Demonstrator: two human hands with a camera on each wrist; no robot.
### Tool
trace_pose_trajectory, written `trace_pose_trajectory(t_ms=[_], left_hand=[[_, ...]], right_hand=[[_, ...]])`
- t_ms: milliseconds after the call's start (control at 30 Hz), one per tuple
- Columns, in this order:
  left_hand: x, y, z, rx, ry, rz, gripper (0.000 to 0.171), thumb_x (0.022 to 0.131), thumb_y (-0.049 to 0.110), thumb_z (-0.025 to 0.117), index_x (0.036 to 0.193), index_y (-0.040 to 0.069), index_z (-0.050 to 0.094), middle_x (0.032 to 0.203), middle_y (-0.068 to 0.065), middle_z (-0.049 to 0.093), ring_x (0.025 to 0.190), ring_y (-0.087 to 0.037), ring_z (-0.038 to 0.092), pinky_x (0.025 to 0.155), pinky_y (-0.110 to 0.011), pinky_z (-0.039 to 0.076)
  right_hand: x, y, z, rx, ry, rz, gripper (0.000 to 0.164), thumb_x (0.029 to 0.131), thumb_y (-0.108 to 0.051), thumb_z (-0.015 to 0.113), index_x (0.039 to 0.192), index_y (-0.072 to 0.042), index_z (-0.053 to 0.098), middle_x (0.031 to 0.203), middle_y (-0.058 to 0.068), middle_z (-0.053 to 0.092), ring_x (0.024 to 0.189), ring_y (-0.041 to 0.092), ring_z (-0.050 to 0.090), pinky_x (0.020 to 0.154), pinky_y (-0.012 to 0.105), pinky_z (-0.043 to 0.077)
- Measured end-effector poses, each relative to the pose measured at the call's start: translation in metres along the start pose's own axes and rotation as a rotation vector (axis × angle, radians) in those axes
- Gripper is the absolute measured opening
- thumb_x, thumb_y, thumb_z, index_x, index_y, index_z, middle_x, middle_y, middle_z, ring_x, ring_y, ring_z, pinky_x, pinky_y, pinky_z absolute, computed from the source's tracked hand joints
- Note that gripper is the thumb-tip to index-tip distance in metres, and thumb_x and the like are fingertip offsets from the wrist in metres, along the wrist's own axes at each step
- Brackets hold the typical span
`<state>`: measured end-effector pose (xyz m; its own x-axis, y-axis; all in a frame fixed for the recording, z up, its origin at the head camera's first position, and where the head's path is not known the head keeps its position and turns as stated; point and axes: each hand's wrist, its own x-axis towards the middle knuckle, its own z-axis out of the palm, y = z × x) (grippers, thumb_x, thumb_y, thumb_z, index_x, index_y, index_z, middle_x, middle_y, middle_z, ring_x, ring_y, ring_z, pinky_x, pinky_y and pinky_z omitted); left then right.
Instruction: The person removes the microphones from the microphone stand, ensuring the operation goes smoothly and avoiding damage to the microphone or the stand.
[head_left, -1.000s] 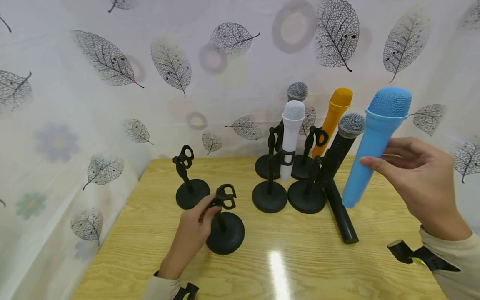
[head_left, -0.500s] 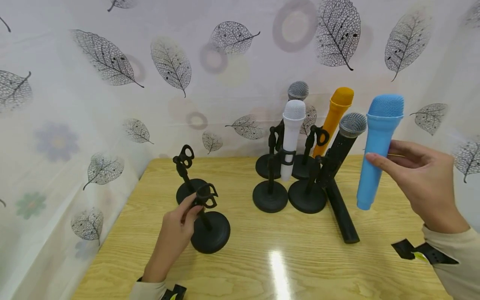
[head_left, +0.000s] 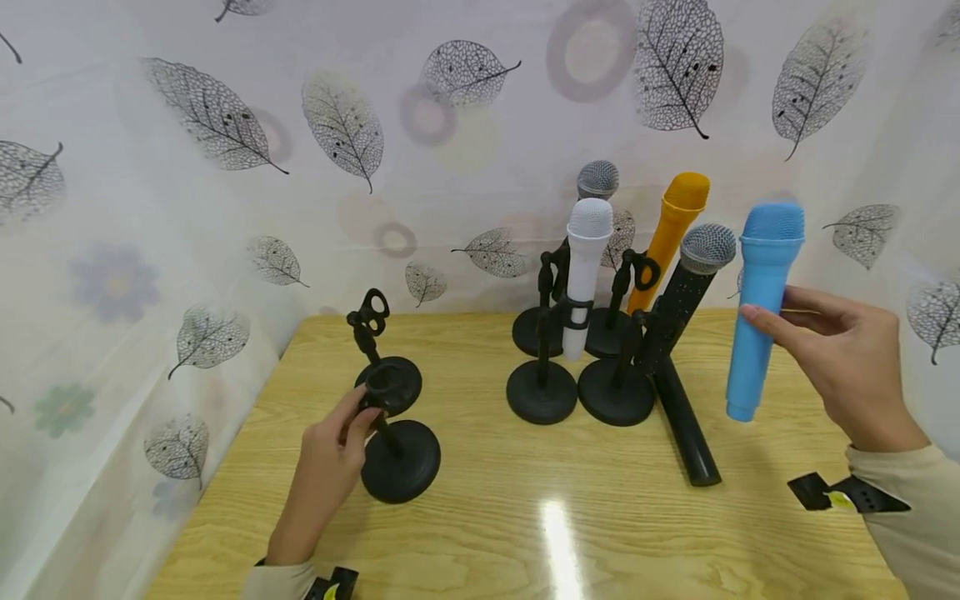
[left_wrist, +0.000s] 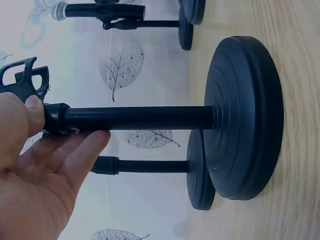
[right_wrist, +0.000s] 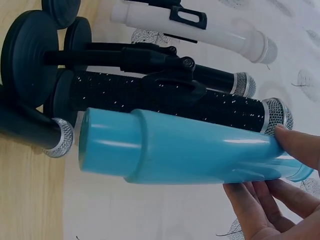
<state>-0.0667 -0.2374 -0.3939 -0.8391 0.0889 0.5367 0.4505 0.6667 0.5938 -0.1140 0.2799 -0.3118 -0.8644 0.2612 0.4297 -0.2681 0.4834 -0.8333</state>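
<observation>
My left hand (head_left: 330, 450) pinches the upper post of a black microphone stand (head_left: 402, 462), just below its clip. In the left wrist view, thumb and fingers are around the collar of the post (left_wrist: 140, 118), and the round base is close over the tabletop. My right hand (head_left: 855, 362) holds a blue microphone (head_left: 763, 292) by its handle, thumb in front and fingers behind. It stands nearly upright in the air, head up, right of the other microphones. Its lower end (right_wrist: 110, 142) points toward the table in the right wrist view.
Another stand (head_left: 366, 340) is just behind the left one. Right of centre, several stands cluster, bearing a white microphone (head_left: 588, 237), a speckled black one (head_left: 684, 292) and a silver-headed one (head_left: 597, 178). An orange microphone (head_left: 670, 229) leans behind; a black one (head_left: 686, 429) lies on the table (head_left: 480, 533).
My left hand has shifted the stand leftward, nearer the back-left stand. The blue microphone has turned more upright and sunk slightly, with my right hand still around it.
</observation>
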Motion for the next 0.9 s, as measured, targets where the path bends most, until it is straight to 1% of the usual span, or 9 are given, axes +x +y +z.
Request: trace_pose_trajectory(t_ms=[167, 233, 367, 533, 633, 767, 900], left_hand=[[0.001, -0.004, -0.005, -0.003, 0.011, 0.0, 0.024, 0.099, -0.004, 0.061, 0.122, -0.001, 0.065, 0.097, -0.012, 0.076, 0.086, -0.026, 0.075, 0.075, -0.008, 0.049], [0.001, -0.006, -0.006, -0.009, 0.014, -0.011, 0.023, 0.099, -0.004, 0.06, 0.122, -0.001, 0.065, 0.098, -0.013, 0.075, 0.088, -0.028, 0.075, 0.076, -0.008, 0.049], [0.0, -0.008, -0.01, -0.01, 0.017, -0.031, 0.023, 0.1, -0.004, 0.059, 0.122, -0.002, 0.064, 0.101, -0.015, 0.075, 0.091, -0.03, 0.074, 0.076, -0.009, 0.049], [0.002, -0.009, -0.013, -0.017, 0.016, -0.044, 0.022, 0.101, -0.004, 0.057, 0.122, -0.003, 0.063, 0.104, -0.017, 0.074, 0.093, -0.031, 0.073, 0.076, -0.011, 0.051], [0.003, -0.009, -0.013, -0.041, 0.014, -0.053, 0.023, 0.101, -0.004, 0.056, 0.123, -0.003, 0.063, 0.106, -0.018, 0.074, 0.095, -0.032, 0.072, 0.076, -0.014, 0.052], [0.003, -0.011, -0.014, -0.035, 0.011, -0.073, 0.023, 0.103, -0.001, 0.055, 0.124, 0.001, 0.064, 0.103, -0.016, 0.074, 0.095, -0.03, 0.073, 0.077, -0.016, 0.053], [0.004, -0.012, -0.015, -0.029, 0.006, -0.087, 0.022, 0.104, 0.002, 0.054, 0.124, 0.003, 0.064, 0.102, -0.013, 0.075, 0.095, -0.029, 0.073, 0.078, -0.015, 0.052]], right_hand=[[0.003, 0.009, -0.001, 0.006, -0.014, 0.026, 0.053, 0.086, -0.005, 0.081, 0.133, 0.008, 0.061, 0.097, -0.024, 0.068, 0.085, -0.007, 0.067, 0.071, 0.01, 0.05], [0.005, 0.013, -0.002, 0.011, -0.027, 0.042, 0.053, 0.087, -0.005, 0.08, 0.133, 0.01, 0.06, 0.095, -0.025, 0.068, 0.083, -0.007, 0.067, 0.07, 0.011, 0.051], [0.008, 0.025, -0.004, 0.008, -0.067, 0.107, 0.056, 0.088, -0.009, 0.08, 0.133, 0.015, 0.056, 0.09, -0.026, 0.066, 0.078, -0.008, 0.067, 0.066, 0.013, 0.053], [0.01, 0.045, -0.008, -0.003, -0.15, 0.205, 0.06, 0.091, -0.017, 0.079, 0.133, 0.017, 0.053, 0.09, -0.027, 0.065, 0.075, -0.006, 0.067, 0.064, 0.015, 0.054], [0.01, 0.058, -0.008, 0.0, -0.205, 0.24, 0.06, 0.093, -0.019, 0.077, 0.133, 0.018, 0.052, 0.091, -0.027, 0.064, 0.076, -0.005, 0.067, 0.066, 0.016, 0.055], [0.01, 0.074, -0.008, -0.017, -0.253, 0.247, 0.061, 0.094, -0.02, 0.075, 0.132, 0.021, 0.05, 0.091, -0.028, 0.062, 0.076, -0.005, 0.066, 0.066, 0.018, 0.056], [0.007, 0.086, -0.006, -0.07, -0.298, 0.269, 0.065, 0.095, -0.028, 0.074, 0.132, 0.021, 0.052, 0.088, -0.03, 0.06, 0.076, -0.006, 0.066, 0.067, 0.019, 0.056]])
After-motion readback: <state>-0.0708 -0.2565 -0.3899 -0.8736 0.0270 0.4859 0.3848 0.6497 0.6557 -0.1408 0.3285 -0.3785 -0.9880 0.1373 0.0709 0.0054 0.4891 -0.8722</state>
